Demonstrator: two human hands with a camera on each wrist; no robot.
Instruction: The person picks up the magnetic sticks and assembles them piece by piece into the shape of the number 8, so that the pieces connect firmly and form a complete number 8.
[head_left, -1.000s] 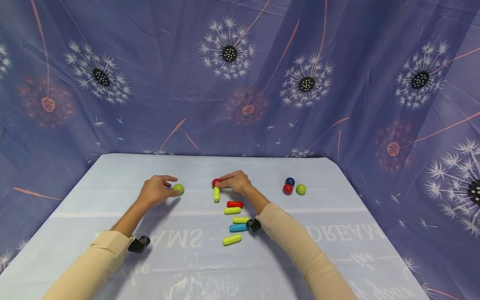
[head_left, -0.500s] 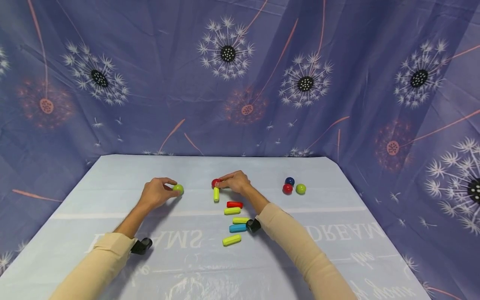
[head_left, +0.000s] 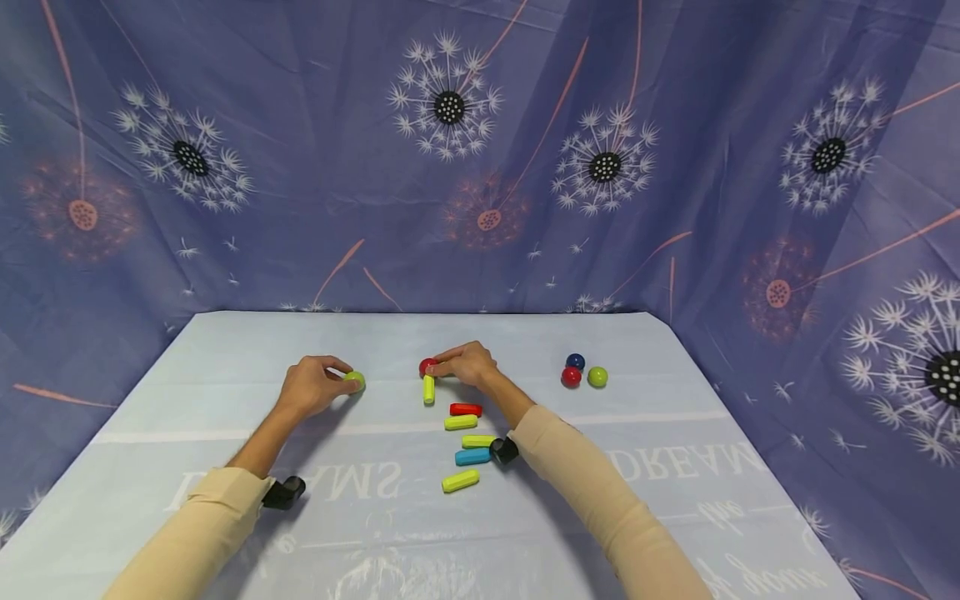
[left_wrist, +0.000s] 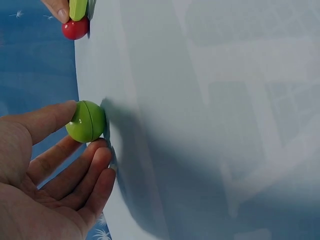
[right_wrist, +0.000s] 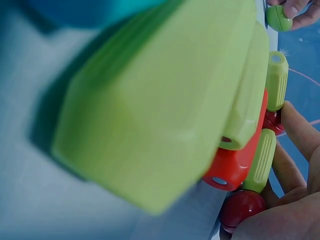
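Note:
My left hand (head_left: 311, 388) pinches a green ball (left_wrist: 87, 121) between thumb and fingers, just over the white table cover. To its right, my right hand (head_left: 470, 365) grips a red ball (head_left: 426, 366) with its fingertips. A yellow-green rod (head_left: 428, 392) extends from that ball toward me, its end against it. The right wrist view shows a second red ball (right_wrist: 243, 207) beneath the palm, with another yellow-green rod (right_wrist: 261, 162) against it. From the head view this second pair is hidden by the hand.
Several loose rods lie nearer me: a red rod (head_left: 466, 410), a yellow-green rod (head_left: 461, 422), a blue rod (head_left: 472, 457) and others. At the right sit a blue ball (head_left: 575, 361), a red ball (head_left: 571, 377) and a green ball (head_left: 597, 377). A patterned curtain (head_left: 315, 150) stands behind the table.
My left fingers have come in around the green ball, where a gap showed above it before. The right hand stays at its red ball and rod; the head view has shifted slightly.

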